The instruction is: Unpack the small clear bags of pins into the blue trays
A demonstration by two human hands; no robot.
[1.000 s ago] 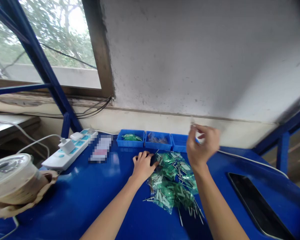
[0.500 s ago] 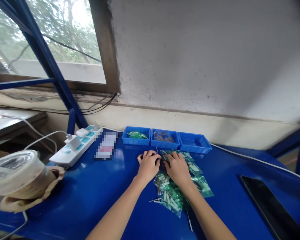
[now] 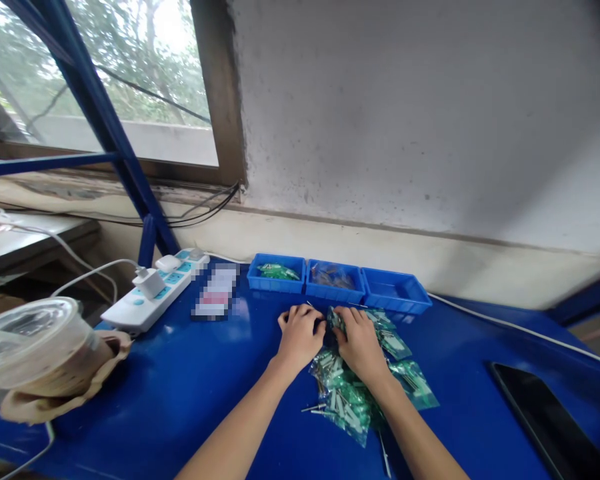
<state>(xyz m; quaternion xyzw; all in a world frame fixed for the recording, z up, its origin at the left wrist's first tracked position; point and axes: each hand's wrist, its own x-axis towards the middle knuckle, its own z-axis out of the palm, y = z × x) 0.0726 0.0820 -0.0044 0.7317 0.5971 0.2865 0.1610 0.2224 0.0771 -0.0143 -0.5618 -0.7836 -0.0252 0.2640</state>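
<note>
Resting side by side, your left hand (image 3: 300,337) and right hand (image 3: 361,343) press curled fingers onto green packets (image 3: 350,393); whether they grip anything cannot be told.

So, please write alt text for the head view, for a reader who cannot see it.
Two hands, left and right, rest side by side on a pile of green bags on a blue table. Behind them stand three blue trays; a power strip lies left.

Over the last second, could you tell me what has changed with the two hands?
The right hand came down from in front of the wall onto the pile of green packets, beside the left hand, which stayed put. Whether either hand grips anything is hidden. The three blue trays and the power strip lie as before.
</note>
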